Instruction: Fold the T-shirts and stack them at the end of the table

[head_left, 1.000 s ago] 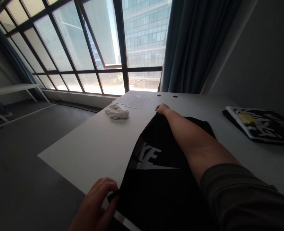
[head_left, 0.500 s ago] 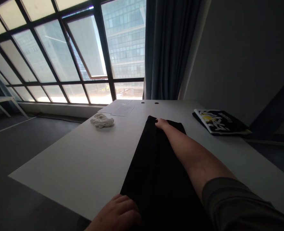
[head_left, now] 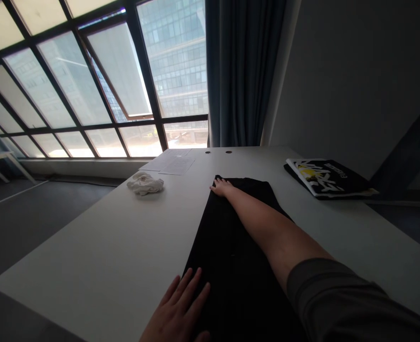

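Observation:
A black garment (head_left: 231,256) lies folded into a long strip on the white table (head_left: 117,256). My left hand (head_left: 183,308) rests flat on its near left edge, fingers stretched out. My right arm reaches along the strip, and my right hand (head_left: 222,188) lies flat on the far left corner of the garment, fingers spread and holding nothing.
A crumpled white cloth (head_left: 144,184) and some papers (head_left: 170,164) lie at the far left of the table. A folded black shirt with a white and yellow print (head_left: 326,177) sits at the far right. Large windows and a dark curtain (head_left: 238,71) stand behind.
The garment's printed side has been folded under, leaving a plain black strip. My left hand went from pinching the near edge to lying flat; my right hand slid to the far left corner.

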The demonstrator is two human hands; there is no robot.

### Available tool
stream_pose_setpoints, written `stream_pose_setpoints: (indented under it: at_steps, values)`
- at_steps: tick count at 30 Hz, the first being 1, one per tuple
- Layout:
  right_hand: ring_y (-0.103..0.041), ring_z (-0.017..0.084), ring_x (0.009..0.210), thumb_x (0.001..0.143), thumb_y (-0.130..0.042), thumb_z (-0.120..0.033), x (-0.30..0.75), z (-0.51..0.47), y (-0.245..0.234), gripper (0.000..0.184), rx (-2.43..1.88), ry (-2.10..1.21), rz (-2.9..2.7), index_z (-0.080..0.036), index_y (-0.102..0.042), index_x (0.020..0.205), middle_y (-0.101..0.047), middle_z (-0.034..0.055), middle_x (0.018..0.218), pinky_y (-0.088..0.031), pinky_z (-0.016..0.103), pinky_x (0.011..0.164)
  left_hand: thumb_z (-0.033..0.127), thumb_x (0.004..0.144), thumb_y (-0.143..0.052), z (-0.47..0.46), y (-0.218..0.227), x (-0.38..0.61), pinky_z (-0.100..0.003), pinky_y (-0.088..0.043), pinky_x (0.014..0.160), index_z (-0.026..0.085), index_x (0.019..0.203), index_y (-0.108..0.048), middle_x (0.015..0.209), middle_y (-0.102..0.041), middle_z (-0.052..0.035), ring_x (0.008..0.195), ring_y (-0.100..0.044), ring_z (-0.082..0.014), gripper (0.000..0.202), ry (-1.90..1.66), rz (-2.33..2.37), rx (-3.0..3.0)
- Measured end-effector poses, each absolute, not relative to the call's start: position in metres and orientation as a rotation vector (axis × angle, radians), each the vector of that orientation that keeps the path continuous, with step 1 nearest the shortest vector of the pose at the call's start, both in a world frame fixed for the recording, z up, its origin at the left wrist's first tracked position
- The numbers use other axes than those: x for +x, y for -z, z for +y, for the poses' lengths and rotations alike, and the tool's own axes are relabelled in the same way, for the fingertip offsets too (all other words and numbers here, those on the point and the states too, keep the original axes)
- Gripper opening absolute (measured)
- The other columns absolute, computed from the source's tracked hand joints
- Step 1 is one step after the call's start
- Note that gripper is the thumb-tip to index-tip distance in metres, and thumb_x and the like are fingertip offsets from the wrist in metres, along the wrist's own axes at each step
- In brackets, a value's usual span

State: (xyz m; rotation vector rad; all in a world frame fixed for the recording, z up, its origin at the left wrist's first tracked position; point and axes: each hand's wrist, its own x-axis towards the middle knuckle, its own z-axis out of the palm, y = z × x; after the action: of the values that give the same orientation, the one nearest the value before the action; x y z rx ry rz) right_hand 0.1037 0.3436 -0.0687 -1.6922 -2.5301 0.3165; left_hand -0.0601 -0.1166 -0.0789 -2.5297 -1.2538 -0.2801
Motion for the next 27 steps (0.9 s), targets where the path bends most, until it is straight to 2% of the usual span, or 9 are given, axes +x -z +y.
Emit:
stream_pose_setpoints:
  at_steps: [5,9,14,19,22,24,27]
  values:
    - [-0.009,0.032,0.158,0.100,-0.031,-0.064,0.095,0.373,0.077,0.082,-1.766,-0.329,-2.518,-0.017,-0.017,0.166,-0.009,0.0110,0.173,-0.006,0.052,0.125,0.069,0.098,-0.046,-0.116,0.087,-0.069,-0.041,-0.049,0.109,0.022,0.161,-0.035,0.158,-0.047,-0.0136,0.143,-0.048,-0.0320,0.079,0.251,-1.179,-2.451]
    - [-0.008,0.034,0.158,0.100,-0.029,-0.066,0.090,0.383,0.079,0.083,-1.752,-0.323,-2.508,-0.017,-0.018,0.166,-0.010,0.0125,0.173,-0.005,0.055,0.125,0.058,0.101,-0.049,-0.121,0.078,-0.074,-0.042,-0.047,0.111,0.022,0.162,-0.033,0.158,-0.047,-0.0133,0.144,-0.047,-0.0312,0.073,0.200,-1.240,-2.421]
    - [-0.010,0.032,0.158,0.102,-0.025,-0.061,0.111,0.379,0.068,0.076,-1.609,-0.240,-2.490,-0.017,-0.027,0.164,-0.016,0.0122,0.172,-0.012,0.050,0.125,0.045,0.100,-0.056,-0.122,0.062,-0.086,-0.042,-0.044,0.115,0.023,0.162,-0.032,0.160,-0.044,-0.0104,0.145,-0.046,-0.0287,0.070,0.247,-1.310,-2.523]
    - [-0.030,0.028,0.152,0.099,-0.044,-0.047,0.216,0.350,0.051,0.054,-1.489,-0.089,-2.439,-0.020,-0.061,0.143,-0.046,0.0136,0.159,-0.020,0.043,0.124,0.032,0.095,-0.061,-0.130,0.052,-0.100,-0.045,-0.047,0.114,0.028,0.159,-0.038,0.161,-0.044,-0.0069,0.147,-0.043,-0.0293,0.068,0.332,-1.384,-2.584]
    - [-0.051,0.027,0.135,0.096,-0.049,-0.038,0.290,0.326,0.053,0.046,-1.529,-0.011,-2.334,-0.018,-0.069,0.132,-0.063,0.0147,0.140,-0.033,0.040,0.117,0.026,0.093,-0.062,-0.136,0.042,-0.085,-0.045,-0.051,0.109,0.028,0.147,-0.054,0.154,-0.053,-0.0067,0.141,-0.049,-0.0297,0.055,0.397,-1.470,-2.617]
    - [-0.058,0.029,0.125,0.093,-0.049,-0.033,0.323,0.313,0.059,0.043,-1.604,0.021,-2.247,-0.016,-0.073,0.125,-0.070,0.0152,0.127,-0.038,0.042,0.113,0.024,0.093,-0.062,-0.136,0.032,-0.061,-0.042,-0.053,0.105,0.028,0.136,-0.062,0.144,-0.061,-0.0065,0.131,-0.057,-0.0276,0.044,0.423,-1.502,-2.702]
    - [-0.065,0.029,0.111,0.090,-0.052,-0.031,0.343,0.305,0.070,0.040,-1.695,-0.001,-2.171,-0.019,-0.077,0.118,-0.074,0.0127,0.115,-0.046,0.041,0.104,0.022,0.094,-0.061,-0.130,0.017,-0.010,-0.040,-0.051,0.102,0.029,0.128,-0.065,0.132,-0.067,-0.0037,0.120,-0.062,-0.0239,0.034,0.377,-1.436,-2.926]
